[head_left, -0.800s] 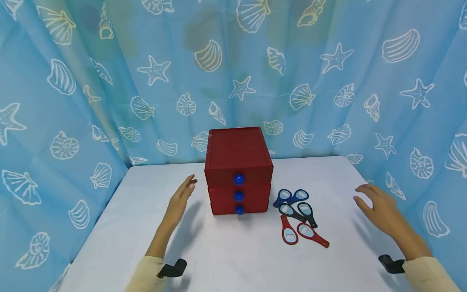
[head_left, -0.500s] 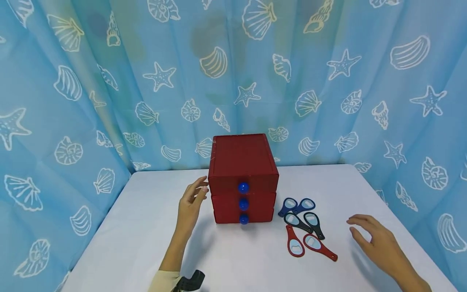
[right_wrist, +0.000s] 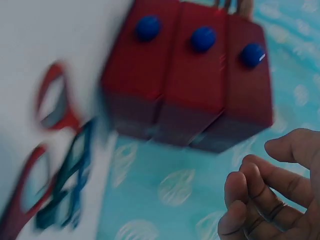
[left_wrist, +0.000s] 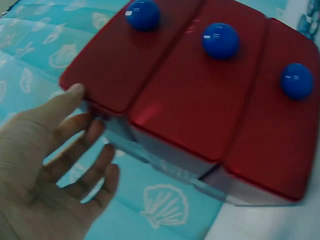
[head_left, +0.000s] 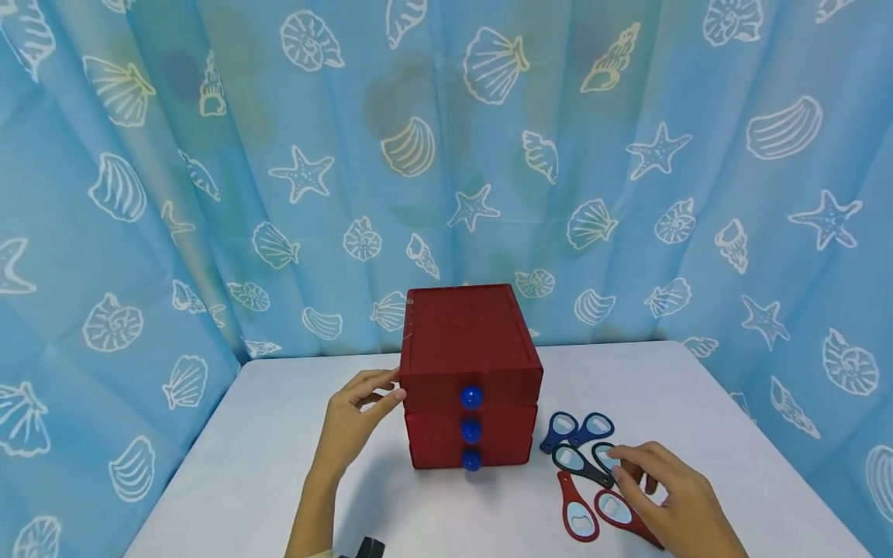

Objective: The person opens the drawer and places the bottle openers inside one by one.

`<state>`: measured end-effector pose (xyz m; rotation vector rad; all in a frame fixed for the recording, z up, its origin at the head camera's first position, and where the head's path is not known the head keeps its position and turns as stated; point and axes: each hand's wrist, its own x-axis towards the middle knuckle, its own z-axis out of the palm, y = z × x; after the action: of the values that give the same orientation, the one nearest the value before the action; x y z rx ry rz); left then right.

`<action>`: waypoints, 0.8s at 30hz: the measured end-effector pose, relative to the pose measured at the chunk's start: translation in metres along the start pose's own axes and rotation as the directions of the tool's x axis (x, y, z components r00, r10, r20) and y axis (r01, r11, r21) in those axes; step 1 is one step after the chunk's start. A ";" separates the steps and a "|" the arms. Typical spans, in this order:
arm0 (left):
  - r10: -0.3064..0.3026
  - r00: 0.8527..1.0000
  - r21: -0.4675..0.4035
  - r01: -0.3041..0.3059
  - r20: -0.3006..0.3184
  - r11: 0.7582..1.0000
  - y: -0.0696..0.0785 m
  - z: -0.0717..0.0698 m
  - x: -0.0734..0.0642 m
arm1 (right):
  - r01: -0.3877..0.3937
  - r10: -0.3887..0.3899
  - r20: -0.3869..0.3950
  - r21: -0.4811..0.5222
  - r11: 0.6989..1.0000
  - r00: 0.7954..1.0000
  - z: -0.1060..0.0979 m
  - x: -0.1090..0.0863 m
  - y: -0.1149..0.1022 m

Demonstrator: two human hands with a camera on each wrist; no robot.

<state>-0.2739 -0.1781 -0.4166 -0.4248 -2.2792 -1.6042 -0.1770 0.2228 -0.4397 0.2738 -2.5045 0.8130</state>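
Note:
A red box with three drawers (head_left: 446, 422), each with a round blue knob (head_left: 471, 397), stands at the middle of the table. My left hand (head_left: 352, 422) is at its upper left side, thumb tip at the front corner (left_wrist: 75, 89) and fingers along the side wall; firm contact cannot be told. Right of the box lie several teardrop-shaped pieces resembling bottle openers: blue (head_left: 560, 428), black (head_left: 584, 467) and red (head_left: 579, 518). My right hand (head_left: 673, 492) hovers over them, thumb and fingers apart and loosely bent, holding nothing. It partly hides a black one and a red one.
The white tabletop (head_left: 244, 465) extends around the box. A blue curtain (head_left: 293, 256) with white shell and starfish prints hangs behind it and at both sides.
My left hand has moved right to the box's side. My right hand has moved left from the table's right side to above the bottle openers. The head view has shifted slightly.

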 end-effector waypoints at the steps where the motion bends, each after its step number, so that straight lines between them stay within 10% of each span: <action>1: -0.014 1.000 -0.002 0.014 0.013 1.000 0.001 -0.002 -0.001 | 0.015 -0.015 -0.008 0.016 1.000 1.000 0.002 0.003 -0.009; 12: -0.030 0.999 -0.032 0.031 0.037 0.999 0.005 -0.003 0.005 | 0.182 -0.175 -0.057 0.140 0.973 0.983 0.033 0.050 -0.073; 24: -0.015 0.999 -0.052 0.017 0.028 0.998 0.002 -0.002 0.004 | 0.112 -0.108 -0.049 0.092 0.989 0.993 0.076 0.073 -0.096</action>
<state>-0.2759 -0.1795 -0.4124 -0.4455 -2.2702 -1.6794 -0.2382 0.0979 -0.4084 0.4186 -2.3904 0.8841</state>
